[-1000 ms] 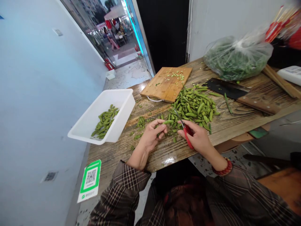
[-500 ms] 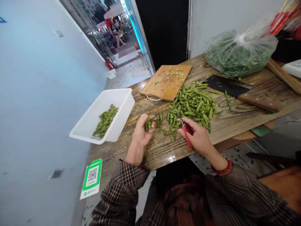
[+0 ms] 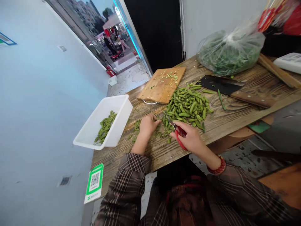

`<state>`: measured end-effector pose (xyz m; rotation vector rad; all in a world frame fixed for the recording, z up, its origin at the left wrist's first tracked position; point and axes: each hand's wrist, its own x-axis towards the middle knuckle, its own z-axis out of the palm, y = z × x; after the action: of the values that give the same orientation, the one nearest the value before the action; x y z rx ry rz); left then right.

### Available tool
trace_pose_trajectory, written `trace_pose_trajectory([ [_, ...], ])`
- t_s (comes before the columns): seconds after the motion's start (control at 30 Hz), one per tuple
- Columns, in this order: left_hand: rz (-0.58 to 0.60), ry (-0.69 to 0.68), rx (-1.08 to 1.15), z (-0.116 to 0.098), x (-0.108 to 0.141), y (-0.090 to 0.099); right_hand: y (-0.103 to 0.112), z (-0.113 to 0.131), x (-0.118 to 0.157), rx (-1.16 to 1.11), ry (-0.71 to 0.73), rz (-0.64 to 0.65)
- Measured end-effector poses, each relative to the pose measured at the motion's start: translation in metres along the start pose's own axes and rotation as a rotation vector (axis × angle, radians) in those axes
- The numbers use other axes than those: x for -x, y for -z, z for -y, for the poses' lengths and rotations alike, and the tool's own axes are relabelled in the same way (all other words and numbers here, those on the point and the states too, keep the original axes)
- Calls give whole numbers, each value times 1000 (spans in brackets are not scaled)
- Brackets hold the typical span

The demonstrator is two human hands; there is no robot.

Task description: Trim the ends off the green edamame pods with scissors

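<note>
My left hand (image 3: 148, 126) is palm down low over the table, its fingers curled and mostly hidden under it. Green edamame pods (image 3: 137, 125) poke out at its outer side, and the thumb and forefinger point towards loose pods. In my right hand (image 3: 189, 136) are red-handled scissors (image 3: 179, 142), their blades pointing up and left at the near edge of the pile of edamame pods (image 3: 188, 105). I cannot tell whether the blades touch a pod. Small cut bits lie between the hands.
A white plastic tub (image 3: 81, 139) with some pods stands at the left. Behind the pile lies a wooden cutting board (image 3: 154, 89) with scraps. To the right are a cleaver (image 3: 252, 99) and a bag of greens (image 3: 231, 55). A QR-code card (image 3: 94, 182) sits at the table's left end.
My left hand has turned from palm up, showing pods, to palm down and lowered towards the table. The scissors remain in my right hand. The whole view has shifted slightly.
</note>
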<state>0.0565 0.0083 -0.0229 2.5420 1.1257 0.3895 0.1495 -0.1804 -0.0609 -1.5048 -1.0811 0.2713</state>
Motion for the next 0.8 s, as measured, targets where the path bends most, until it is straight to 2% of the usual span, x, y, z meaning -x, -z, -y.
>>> trace_pose_trajectory([
  [0.07,18,-3,-74,2,-1,0,0,-1,0,0,13,0],
  [0.13,22,-37,-34,5,2,4,-1,-2,-1,-4,18,3],
  [0.23,39,-71,216,8,12,12,-2,-3,-1,-13,26,9],
  [0.4,152,60,735,4,39,19,-2,-1,-1,-19,19,19],
  [0.5,212,68,889,0,50,20,-2,2,-2,19,34,51],
  [0.63,249,-36,804,-6,56,24,-3,2,-1,102,92,113],
  [0.8,263,-181,664,-10,59,31,-3,0,0,99,127,153],
])
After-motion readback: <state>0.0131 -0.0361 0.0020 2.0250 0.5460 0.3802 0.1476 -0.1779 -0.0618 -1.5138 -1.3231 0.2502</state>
